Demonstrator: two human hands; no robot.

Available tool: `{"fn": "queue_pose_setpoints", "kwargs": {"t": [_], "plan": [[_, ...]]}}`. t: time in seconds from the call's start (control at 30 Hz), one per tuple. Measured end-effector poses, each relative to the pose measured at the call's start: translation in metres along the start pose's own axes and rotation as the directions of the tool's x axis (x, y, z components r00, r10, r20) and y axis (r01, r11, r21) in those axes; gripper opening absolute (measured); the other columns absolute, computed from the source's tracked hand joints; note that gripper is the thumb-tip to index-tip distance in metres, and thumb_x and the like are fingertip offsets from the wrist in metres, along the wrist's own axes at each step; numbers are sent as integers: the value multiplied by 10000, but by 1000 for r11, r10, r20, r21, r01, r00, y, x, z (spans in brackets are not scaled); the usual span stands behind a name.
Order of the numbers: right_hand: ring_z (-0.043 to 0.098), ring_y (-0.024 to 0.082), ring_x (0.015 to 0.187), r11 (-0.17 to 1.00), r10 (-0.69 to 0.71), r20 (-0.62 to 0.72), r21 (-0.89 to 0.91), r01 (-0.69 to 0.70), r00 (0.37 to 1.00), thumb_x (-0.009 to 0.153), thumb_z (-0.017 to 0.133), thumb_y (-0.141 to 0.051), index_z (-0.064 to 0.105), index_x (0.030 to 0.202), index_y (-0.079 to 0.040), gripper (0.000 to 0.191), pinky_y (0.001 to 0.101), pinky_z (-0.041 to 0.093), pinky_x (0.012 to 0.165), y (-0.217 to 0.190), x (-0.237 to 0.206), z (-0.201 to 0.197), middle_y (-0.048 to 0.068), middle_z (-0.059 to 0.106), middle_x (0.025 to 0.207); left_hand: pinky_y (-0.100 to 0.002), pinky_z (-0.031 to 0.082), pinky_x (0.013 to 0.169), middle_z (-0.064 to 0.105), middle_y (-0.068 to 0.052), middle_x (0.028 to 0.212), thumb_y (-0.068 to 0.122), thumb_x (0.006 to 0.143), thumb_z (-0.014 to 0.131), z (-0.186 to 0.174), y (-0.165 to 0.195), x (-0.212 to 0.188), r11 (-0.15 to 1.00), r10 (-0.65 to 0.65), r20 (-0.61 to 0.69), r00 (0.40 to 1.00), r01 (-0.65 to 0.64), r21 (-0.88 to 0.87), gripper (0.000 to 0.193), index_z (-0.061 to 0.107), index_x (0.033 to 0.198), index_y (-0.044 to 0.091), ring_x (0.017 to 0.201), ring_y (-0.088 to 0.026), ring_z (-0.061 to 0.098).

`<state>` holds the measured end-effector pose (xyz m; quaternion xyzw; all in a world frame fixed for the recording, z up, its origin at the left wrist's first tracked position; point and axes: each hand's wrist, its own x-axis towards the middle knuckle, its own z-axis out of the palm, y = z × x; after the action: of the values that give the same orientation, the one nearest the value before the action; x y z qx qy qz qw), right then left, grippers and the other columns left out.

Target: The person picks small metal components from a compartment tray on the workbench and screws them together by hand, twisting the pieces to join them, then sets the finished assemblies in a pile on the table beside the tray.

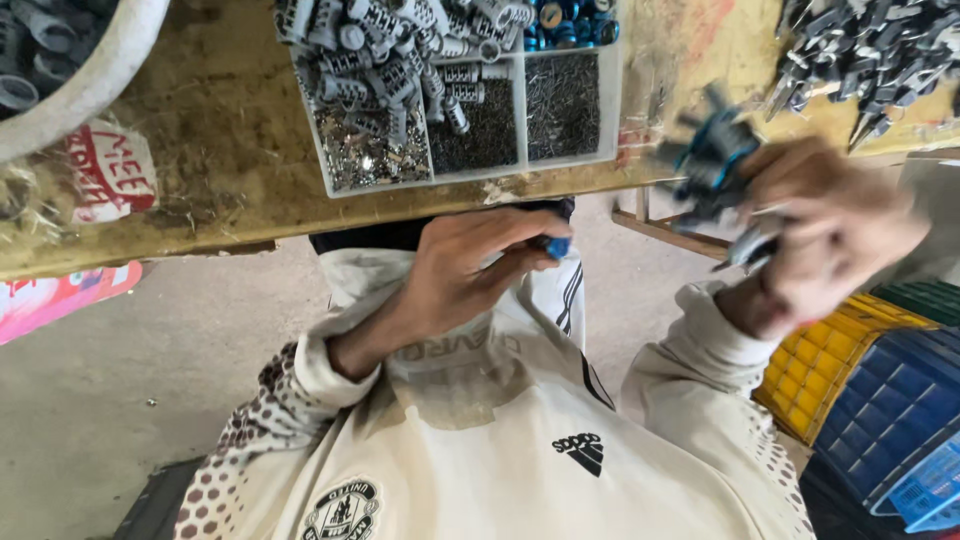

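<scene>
The person's left hand (470, 265) is closed, with its fingertips pinching a small blue piece (556, 246) near the middle of the view. At 3 o'clock, the right hand (825, 235) is blurry; it grips a bunch of grey and blue parts (712, 160). Yellow and blue crates (880, 390) sit at 4 o'clock. Farther off, at 12 o'clock, a clear tray with boxes (575, 158) lies on the worn yellow table (220, 130), full of tiny grey bits. At 10 o'clock a crinkly white bag with red writing (105, 175) lies by a white bowl (90, 85). At 1 o'clock is a pile of grey parts (865, 55).
</scene>
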<state>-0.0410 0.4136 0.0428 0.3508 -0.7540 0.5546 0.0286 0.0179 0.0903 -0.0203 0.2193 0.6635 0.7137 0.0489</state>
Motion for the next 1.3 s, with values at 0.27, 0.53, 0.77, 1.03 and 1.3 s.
{"fn": "queue_pose_setpoints", "kwargs": {"t": [0.27, 0.53, 0.77, 1.03, 1.3], "plan": [[564, 194, 674, 878, 158, 364, -477, 38, 918, 898, 659, 118, 394, 1411, 1, 589, 388, 481, 632, -54, 21, 59, 81, 601, 788, -380, 605, 854, 706, -83, 1194, 10, 950, 790, 6, 2, 0, 948, 183, 42, 982, -188, 258, 445, 604, 1351, 64, 1040, -250, 731], [577, 221, 700, 796, 256, 473, -598, 94, 843, 844, 608, 160, 392, 1515, 49, 715, 436, 532, 742, -52, 3, 91, 64, 587, 795, -388, 613, 816, 700, -104, 1119, 44, 949, 796, 5, 2, -6, 953, 78, 242, 967, -144, 267, 457, 578, 1349, 78, 953, -260, 725], [634, 369, 904, 752, 297, 111, -640, -161, 948, 869, 520, 168, 413, 1413, -75, 605, 440, 532, 741, -60, 9, 53, 211, 604, 1082, -275, 616, 638, 721, -88, 1045, 34, 955, 736, 3, 12, -4, 996, -90, 30, 996, 90, -16, 532, 465, 1413, 22, 781, -143, 725], [728, 208, 843, 608, 328, -96, -740, -288, 940, 1180, 555, 114, 523, 1374, -28, 242, 329, 539, 649, 6, 33, 48, 138, 722, 1050, -356, 519, 489, 731, -84, 944, 166, 964, 754, -74, 4, -21, 480, -2, -324, 946, 285, 830, 138, 690, 1053, 81, 635, -237, 687], [653, 295, 908, 671, 306, 295, -742, 15, 905, 929, 801, -86, 694, 977, -41, 126, 444, 514, 744, 5, 101, 144, 123, 556, 1016, -427, 542, 581, 712, -90, 954, 75, 971, 717, -82, 18, -10, 478, -135, -334, 933, 356, 803, 87, 632, 990, 71, 717, -305, 707]]}}
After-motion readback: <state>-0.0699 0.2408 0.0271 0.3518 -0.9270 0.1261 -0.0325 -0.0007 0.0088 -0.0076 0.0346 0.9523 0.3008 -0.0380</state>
